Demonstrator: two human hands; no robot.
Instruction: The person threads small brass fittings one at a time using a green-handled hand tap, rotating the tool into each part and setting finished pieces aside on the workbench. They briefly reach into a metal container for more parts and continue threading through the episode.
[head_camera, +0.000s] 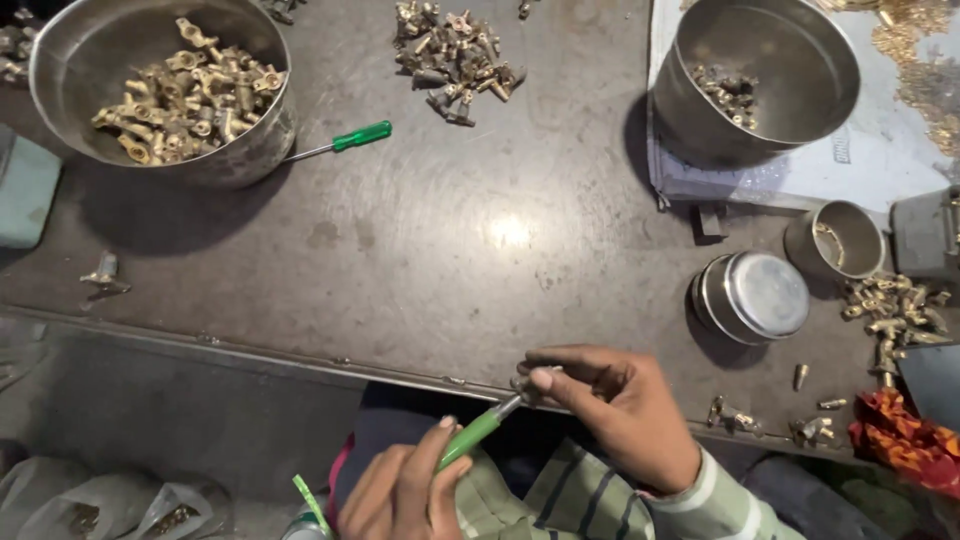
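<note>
My left hand (405, 490) grips a green-handled screwdriver (478, 432) near the bottom middle, its metal tip pointing up and right. The tip meets a small brass fitting (527, 385) pinched between the thumb and fingers of my right hand (615, 405). Both hands work just in front of the table's front edge, above my lap and striped sleeve.
A steel bowl (60, 60) of brass fittings stands far left, with a second green screwdriver (345, 140) beside it. A pile of fittings (455, 55) lies at top centre. Far right are another steel bowl (800, 40), a small cup (845, 240), a lidded tin (755, 295) and loose fittings (895, 310).
</note>
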